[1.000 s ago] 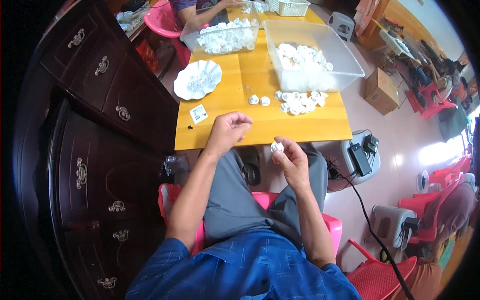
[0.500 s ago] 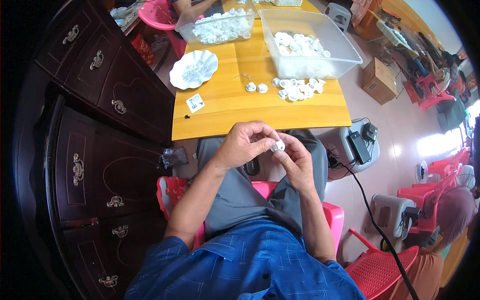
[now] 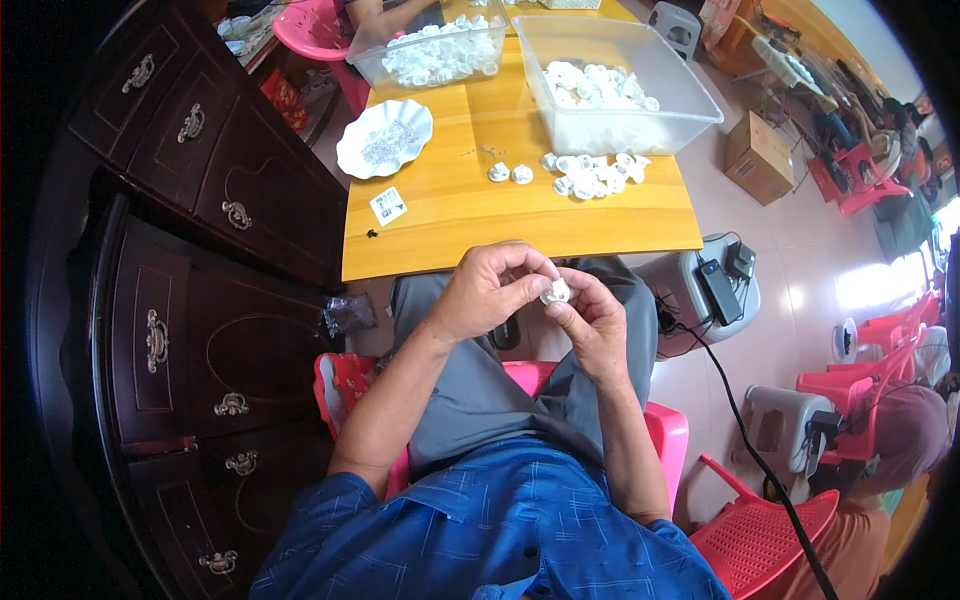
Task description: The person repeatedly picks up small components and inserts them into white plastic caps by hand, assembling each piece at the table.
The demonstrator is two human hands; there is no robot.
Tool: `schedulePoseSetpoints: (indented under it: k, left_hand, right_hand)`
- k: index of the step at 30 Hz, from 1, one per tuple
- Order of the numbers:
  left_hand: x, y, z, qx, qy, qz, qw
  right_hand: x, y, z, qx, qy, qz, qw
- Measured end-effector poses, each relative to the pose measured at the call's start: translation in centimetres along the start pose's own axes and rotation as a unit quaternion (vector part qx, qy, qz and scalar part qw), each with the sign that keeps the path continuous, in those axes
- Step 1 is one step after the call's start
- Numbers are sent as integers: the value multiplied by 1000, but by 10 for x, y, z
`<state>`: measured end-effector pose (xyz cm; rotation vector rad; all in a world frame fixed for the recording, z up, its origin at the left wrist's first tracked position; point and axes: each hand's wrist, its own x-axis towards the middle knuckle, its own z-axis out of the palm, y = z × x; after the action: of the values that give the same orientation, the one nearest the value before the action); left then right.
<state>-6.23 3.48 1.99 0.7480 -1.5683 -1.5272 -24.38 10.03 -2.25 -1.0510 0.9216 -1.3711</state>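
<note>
Between my two hands, above my lap and just off the table's front edge, is a small round white plastic part (image 3: 556, 291). My left hand (image 3: 492, 288) pinches it from the left with thumb and forefinger. From the right, the thumb and fingers of my right hand (image 3: 594, 318) grip the same part. Two similar white parts (image 3: 510, 173) stand together on the yellow wooden table (image 3: 440, 235). Right of them lies a loose group of several more white parts (image 3: 597, 177). A scalloped white dish (image 3: 350, 150) holds many tiny shiny pieces.
Two clear plastic bins, a right one (image 3: 640, 128) and a left one (image 3: 372, 62), hold heaps of white parts. A printed card (image 3: 388, 206) and a small black piece (image 3: 372, 233) lie on the table. Dark drawers (image 3: 190, 310) stand at left; a grey stool (image 3: 715, 300) with black adapters at right.
The white part has turned slightly between my fingers, so a different side faces up. Both hands stay in nearly the same place.
</note>
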Motion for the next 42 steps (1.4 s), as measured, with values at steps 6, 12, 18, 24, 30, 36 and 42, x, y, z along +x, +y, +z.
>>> schedulePoseSetpoints:
  k: [6,12,18,24,30,36,42]
  left_hand:
    - [0,0,-1,23,4,-4,1000]
    - [0,0,-1,22,15,-18,999]
    - [0,-2,-1,22,15,-24,999]
    - [0,-4,-3,29,10,-4,1000]
    - [0,-2,-2,37,7,-13,999]
    - [-2,9,3,121,24,10,992]
    - [-2,12,5,149,54,13,987]
  right_hand:
    - [0,2,0,10,4,0,1000]
    - [0,2,1,13,7,11,1000]
    - [1,3,2,9,11,10,1000]
    - [1,1,3,14,15,11,1000]
    - [-1,1,1,8,12,15,1000]
    - [-1,4,1,-85,41,-23,995]
    - [-2,2,3,-195,71,-67,976]
